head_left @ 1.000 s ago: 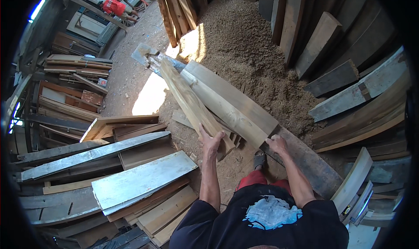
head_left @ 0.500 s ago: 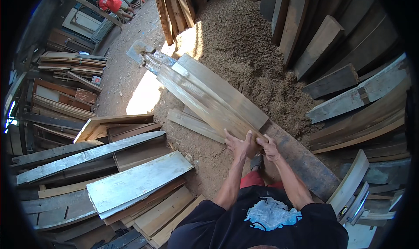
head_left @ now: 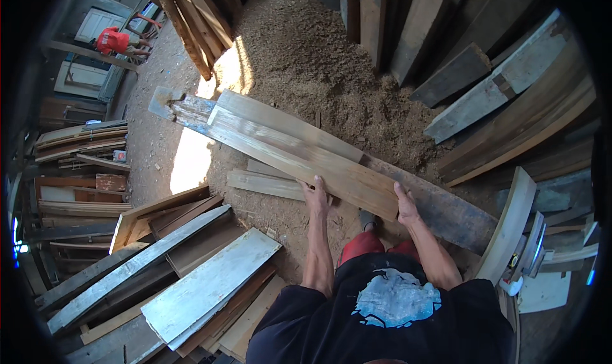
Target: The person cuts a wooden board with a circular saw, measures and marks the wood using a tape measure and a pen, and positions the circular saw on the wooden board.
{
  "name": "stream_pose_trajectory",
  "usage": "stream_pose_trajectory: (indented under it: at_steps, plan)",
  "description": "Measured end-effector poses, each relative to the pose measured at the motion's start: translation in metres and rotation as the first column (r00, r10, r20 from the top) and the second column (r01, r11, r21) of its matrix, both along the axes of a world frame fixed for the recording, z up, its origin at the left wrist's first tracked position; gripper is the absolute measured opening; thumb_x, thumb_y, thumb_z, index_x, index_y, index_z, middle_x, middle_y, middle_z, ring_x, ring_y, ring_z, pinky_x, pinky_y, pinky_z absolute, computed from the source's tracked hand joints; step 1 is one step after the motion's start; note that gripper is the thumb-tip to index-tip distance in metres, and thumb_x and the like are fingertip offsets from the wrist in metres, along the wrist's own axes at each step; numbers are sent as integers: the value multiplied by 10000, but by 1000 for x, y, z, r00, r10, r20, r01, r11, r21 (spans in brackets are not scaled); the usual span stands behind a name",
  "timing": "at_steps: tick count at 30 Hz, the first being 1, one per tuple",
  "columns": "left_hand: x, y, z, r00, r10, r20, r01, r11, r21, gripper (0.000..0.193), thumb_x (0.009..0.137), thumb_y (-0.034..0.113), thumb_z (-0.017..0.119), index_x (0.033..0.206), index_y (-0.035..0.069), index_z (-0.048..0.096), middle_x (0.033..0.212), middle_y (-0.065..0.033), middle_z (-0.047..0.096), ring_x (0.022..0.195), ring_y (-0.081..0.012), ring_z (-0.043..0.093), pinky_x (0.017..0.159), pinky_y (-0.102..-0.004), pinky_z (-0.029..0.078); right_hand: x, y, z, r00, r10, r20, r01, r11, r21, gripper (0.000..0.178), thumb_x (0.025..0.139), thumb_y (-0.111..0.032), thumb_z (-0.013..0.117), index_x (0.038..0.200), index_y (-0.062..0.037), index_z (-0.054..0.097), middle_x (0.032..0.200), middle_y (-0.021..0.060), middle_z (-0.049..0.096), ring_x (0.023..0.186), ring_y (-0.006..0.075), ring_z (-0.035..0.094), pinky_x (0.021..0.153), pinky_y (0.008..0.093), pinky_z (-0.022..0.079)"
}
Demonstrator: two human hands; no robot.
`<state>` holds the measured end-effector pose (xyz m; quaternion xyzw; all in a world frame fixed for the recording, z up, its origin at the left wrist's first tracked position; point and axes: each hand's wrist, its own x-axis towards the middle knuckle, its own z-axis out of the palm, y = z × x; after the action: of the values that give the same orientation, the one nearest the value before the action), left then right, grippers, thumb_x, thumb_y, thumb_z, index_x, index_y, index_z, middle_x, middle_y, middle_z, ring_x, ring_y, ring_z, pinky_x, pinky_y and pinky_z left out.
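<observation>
A long pale wooden plank (head_left: 306,159) lies broad face up, slanting from upper left to lower right in front of me. My left hand (head_left: 315,197) is closed on its near edge, thumb on top and fingers hidden below. At the plank's right end, my right hand (head_left: 406,206) grips the end with the thumb upward; its other fingers are mostly hidden. A second board (head_left: 290,120) lies along the plank's far side. Beneath both runs a worn, stained bench board (head_left: 440,204), its notched far end showing at the upper left.
Shorter offcuts (head_left: 266,183) lie below the bench on the near side. A white-painted board (head_left: 213,286) tops stacked timber at left. Wood shavings (head_left: 319,58) cover the ground beyond. Upright planks (head_left: 421,29) lean at the right. A person in red (head_left: 113,42) bends far off at upper left.
The plank has turned from a tilted position to lie flatter, with its broad face up. My hands have moved apart, the right one out to the plank's end. The view has shifted too.
</observation>
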<state>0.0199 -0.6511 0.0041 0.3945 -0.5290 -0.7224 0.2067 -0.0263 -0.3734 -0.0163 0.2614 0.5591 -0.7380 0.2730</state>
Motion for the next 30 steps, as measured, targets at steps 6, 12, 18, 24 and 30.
stream_pose_trajectory:
  at_steps: [6, 12, 18, 24, 30]
  plan:
    - [25, -44, -14, 788, -101, 607, 461, 750, -474, 669, 908, 271, 738, 1449, -4, 457, 1246, -255, 622, 1106, -383, 603, 929, -412, 495, -23, -14, 37, 910, 394, 127, -404, 776, 485, 714, 950, -419, 702, 1409, 78, 472, 1376, 232, 566, 1317, 263, 523, 1120, 392, 420]
    - [43, -6, -8, 762, -289, 580, 528, 796, -297, 535, 924, 325, 737, 1284, -22, 549, 973, -113, 676, 817, -222, 638, 736, -335, 530, 17, 45, -31, 864, 503, 23, -422, 699, 578, 649, 957, -382, 673, 1398, 60, 495, 1161, 236, 683, 976, 246, 683, 824, 371, 547]
    - [63, 12, -26, 699, -576, 424, 522, 816, 247, 425, 919, 391, 764, 1151, 65, 622, 878, -4, 654, 700, -95, 589, 590, -251, 478, 16, 13, -53, 893, 445, 60, -427, 801, 420, 595, 923, -315, 735, 1338, 62, 535, 1112, 178, 688, 940, 215, 675, 786, 360, 547]
    - [51, 22, -6, 721, -604, 340, 470, 786, 401, 403, 917, 450, 749, 1097, 114, 617, 885, 3, 669, 723, -134, 622, 702, -327, 533, 11, 14, -70, 961, 278, 1, -273, 943, 190, 786, 797, -386, 836, 1269, 172, 547, 1213, 257, 661, 1088, 283, 646, 907, 384, 526]
    - [57, -40, -30, 929, -306, 207, 105, 757, 645, 535, 857, 486, 796, 1158, 116, 553, 1015, -72, 658, 897, -249, 636, 857, -453, 527, 23, 42, 68, 886, 453, -101, -417, 872, 255, 548, 821, -289, 826, 1199, 72, 663, 1125, 140, 707, 1047, 198, 640, 916, 357, 517]
